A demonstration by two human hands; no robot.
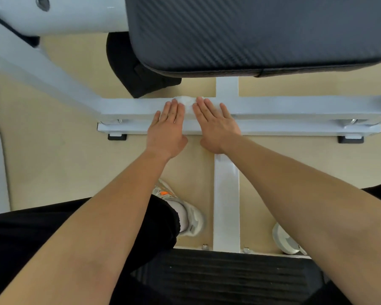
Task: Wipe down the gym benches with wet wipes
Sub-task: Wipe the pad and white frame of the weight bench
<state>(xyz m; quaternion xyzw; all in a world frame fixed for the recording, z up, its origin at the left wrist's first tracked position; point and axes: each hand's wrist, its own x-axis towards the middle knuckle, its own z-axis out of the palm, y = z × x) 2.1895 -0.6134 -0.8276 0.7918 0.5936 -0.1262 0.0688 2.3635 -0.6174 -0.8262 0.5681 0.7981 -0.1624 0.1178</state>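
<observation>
A: Wipe position?
B: Wet wipe [186,101] is bunched on top of the white crossbar [295,104], towards its far edge. The crossbar runs left to right. The bench pad [251,29] is just beyond it.
A: Hands?
B: Left hand [166,130] and right hand [216,126] lie flat side by side, fingers straight, tips pressing the wipe. Neither is nearer. The stroke likely follows the crossbar's length.

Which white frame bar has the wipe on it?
The crosswise bar, where the left hand and right hand touch the wipe; the lengthwise bar carries none.
</observation>
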